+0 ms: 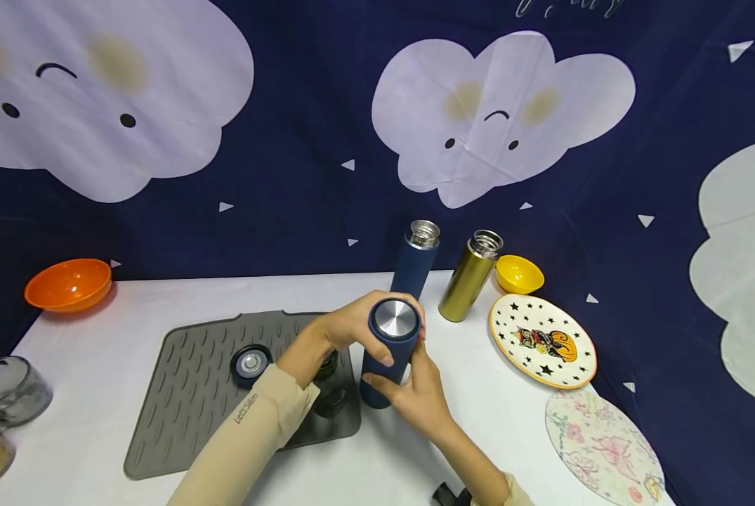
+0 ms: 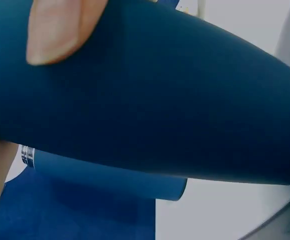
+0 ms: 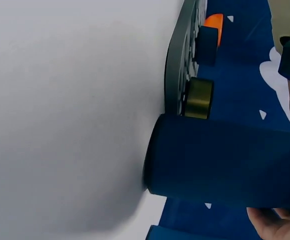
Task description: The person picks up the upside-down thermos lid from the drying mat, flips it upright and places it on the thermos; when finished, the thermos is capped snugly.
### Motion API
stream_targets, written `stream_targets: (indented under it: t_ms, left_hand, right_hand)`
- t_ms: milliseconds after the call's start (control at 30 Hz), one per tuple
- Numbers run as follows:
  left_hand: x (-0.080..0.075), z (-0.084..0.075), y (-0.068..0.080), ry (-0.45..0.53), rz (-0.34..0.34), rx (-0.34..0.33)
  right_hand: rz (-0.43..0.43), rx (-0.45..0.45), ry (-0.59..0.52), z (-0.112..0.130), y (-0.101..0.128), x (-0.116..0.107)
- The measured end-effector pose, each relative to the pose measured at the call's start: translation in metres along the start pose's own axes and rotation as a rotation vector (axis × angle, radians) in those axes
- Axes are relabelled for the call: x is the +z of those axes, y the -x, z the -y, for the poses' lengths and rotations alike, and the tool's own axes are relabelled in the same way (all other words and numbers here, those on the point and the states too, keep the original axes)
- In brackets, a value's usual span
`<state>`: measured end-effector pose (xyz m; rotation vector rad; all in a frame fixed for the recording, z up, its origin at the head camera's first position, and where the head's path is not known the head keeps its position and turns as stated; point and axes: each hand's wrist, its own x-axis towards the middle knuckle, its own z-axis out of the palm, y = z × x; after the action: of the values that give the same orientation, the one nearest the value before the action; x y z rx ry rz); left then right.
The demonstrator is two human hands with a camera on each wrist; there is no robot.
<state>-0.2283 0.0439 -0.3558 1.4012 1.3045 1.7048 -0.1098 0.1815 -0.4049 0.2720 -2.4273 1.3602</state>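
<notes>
A dark blue thermos flask with a steel disc on its top stands upright on the white table, just right of the grey mat. My left hand grips it near the top, thumb on the front and fingers round the far side. Lower down, my right hand holds the body from the right. Close up, the left wrist view shows the flask's smooth wall under a thumb. In the right wrist view the flask's base meets the table.
Behind stand an uncapped blue flask and an uncapped gold flask. On the grey mat lie a blue lid and a gold-sided lid. Bowls, a cat plate, a round floral mat and glass jars stand around.
</notes>
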Motion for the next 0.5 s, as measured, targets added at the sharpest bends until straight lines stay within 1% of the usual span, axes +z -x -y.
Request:
stream_targets:
  t_ms: [67, 100, 167, 200, 267, 300, 333, 400, 500]
  left_hand:
    - [0.003, -0.001, 0.005, -0.007, -0.071, -0.048]
    - [0.006, -0.003, 0.01, -0.008, -0.127, -0.085]
    - [0.012, -0.007, 0.022, -0.056, -0.265, -0.174]
    - [0.016, -0.009, 0.03, -0.083, -0.334, -0.207]
    - [0.021, -0.013, 0.05, -0.136, -0.46, -0.266]
    - [0.023, -0.015, 0.062, -0.171, -0.514, -0.281]
    - [0.025, -0.017, 0.075, -0.206, -0.559, -0.287]
    - [0.025, -0.021, 0.102, -0.24, -0.644, -0.279]
    - [0.025, -0.028, 0.142, -0.285, -0.773, -0.31]
  right_hand:
    - [0.024, 0.004, -0.033, -0.002, -0.001, 0.001]
    - [0.038, 0.003, -0.055, -0.004, -0.002, 0.002]
    - [0.06, 0.011, -0.108, -0.007, -0.006, 0.002]
    - [0.063, 0.019, -0.133, -0.008, -0.009, 0.002]
    - [0.059, 0.037, -0.169, -0.01, -0.016, 0.003]
    - [0.051, 0.047, -0.181, -0.011, -0.021, 0.003]
    - [0.04, 0.062, -0.19, -0.011, -0.027, 0.004]
    - [0.01, 0.085, -0.189, -0.011, -0.041, 0.006]
    - [-0.053, 0.112, -0.155, -0.012, -0.068, 0.011]
